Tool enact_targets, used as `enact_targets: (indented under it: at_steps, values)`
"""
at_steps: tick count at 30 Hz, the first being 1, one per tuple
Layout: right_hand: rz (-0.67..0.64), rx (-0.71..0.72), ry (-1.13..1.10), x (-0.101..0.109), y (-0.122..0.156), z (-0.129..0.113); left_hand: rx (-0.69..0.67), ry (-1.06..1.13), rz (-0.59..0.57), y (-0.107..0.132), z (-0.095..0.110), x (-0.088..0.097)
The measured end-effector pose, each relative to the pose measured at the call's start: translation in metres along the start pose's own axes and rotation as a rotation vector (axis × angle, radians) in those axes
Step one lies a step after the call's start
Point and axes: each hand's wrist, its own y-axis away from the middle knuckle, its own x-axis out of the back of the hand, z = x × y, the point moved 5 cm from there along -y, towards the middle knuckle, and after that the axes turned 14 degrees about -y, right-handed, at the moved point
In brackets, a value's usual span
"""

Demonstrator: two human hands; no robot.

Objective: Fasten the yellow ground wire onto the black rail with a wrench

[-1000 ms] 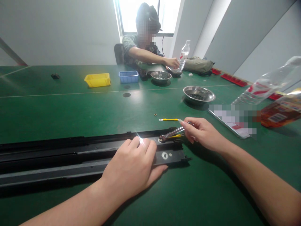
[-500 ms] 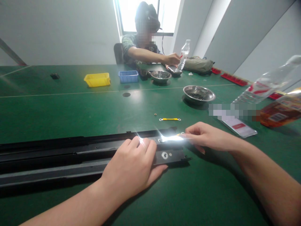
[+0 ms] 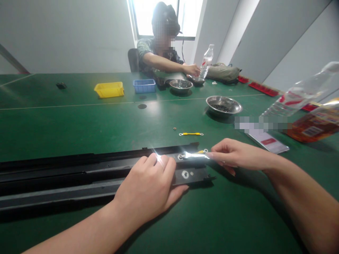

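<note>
Two long black metal rails (image 3: 106, 167) lie side by side on the green table, reaching in from the left edge. Across their near ends rests my left hand (image 3: 148, 183), fingers closed over the upper rail and thumb along the lower one. My right hand (image 3: 233, 155) pinches one end of a shiny wrench (image 3: 196, 155). The wrench's other end is at a small nut (image 3: 180, 157) on the upper rail; glare hides the exact contact. A short yellow ground wire (image 3: 203, 151) with a ring terminal shows just behind the wrench. The lower rail has a bare round hole (image 3: 185, 174).
Beyond the rails lie a second yellow wire (image 3: 191, 134) and a small nut (image 3: 174, 128). A steel bowl of dark small parts (image 3: 224, 106), a phone (image 3: 267, 139) and bottles (image 3: 315, 121) stand right. A co-worker (image 3: 164, 53) sits opposite, near yellow (image 3: 109, 90) and blue bins (image 3: 144, 86).
My right hand has moved slightly right and down with the wrench, and more of the yellow wire's ring end shows. My left hand stays put. The co-worker's hand has shifted left and lower.
</note>
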Motion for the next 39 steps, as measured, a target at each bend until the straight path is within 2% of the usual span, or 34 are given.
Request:
enact_targets:
  at_steps: [3,8,11,22,32,39]
  values:
    - [0.074,0.027,-0.035,0.002,-0.002,-0.002,-0.001,0.001,0.005,0.0,0.0,0.001]
    - [0.338,0.178,-0.039,0.012,-0.005,-0.008,0.0,0.006,-0.004,0.0,0.0,0.0]
    - [0.404,0.26,-0.022,0.011,-0.005,-0.013,-0.002,0.0,-0.01,0.0,0.0,0.0]
    - [0.352,0.306,-0.065,0.0,-0.017,-0.008,0.002,-0.006,0.028,0.0,-0.001,0.001]
    - [0.345,0.138,-0.143,0.001,-0.02,0.003,-0.002,-0.004,-0.006,-0.001,0.0,-0.001]
    - [0.358,0.199,-0.151,0.001,-0.021,-0.001,0.0,-0.004,-0.02,-0.001,0.001,-0.001]
